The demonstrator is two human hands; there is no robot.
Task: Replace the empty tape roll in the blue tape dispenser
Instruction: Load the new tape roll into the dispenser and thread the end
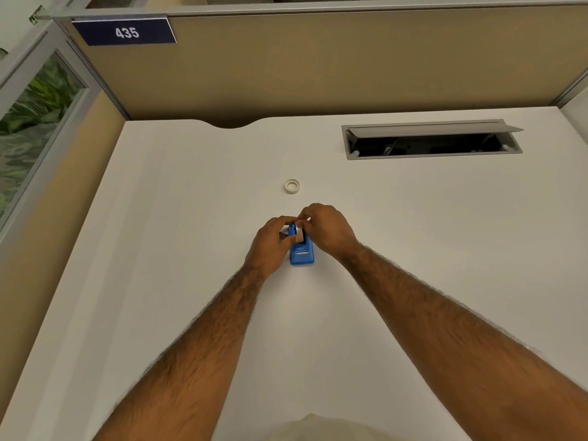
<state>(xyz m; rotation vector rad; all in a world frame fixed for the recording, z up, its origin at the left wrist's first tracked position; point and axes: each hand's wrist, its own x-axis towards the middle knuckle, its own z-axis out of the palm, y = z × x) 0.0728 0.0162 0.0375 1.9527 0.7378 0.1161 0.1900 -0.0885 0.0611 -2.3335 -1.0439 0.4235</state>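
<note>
Soft, even overhead light, faint shadows, mild softness, wide-angle bowing toward the edges.

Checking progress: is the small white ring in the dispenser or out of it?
Out: the ring lies flat on the desk, apart from the blue dispenser.

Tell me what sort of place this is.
Most likely an office cubicle: tan partition panels carrying a number plate reading 435, a white desk with an open cable hatch set into it, and a blue tape dispenser standing on it.
</note>
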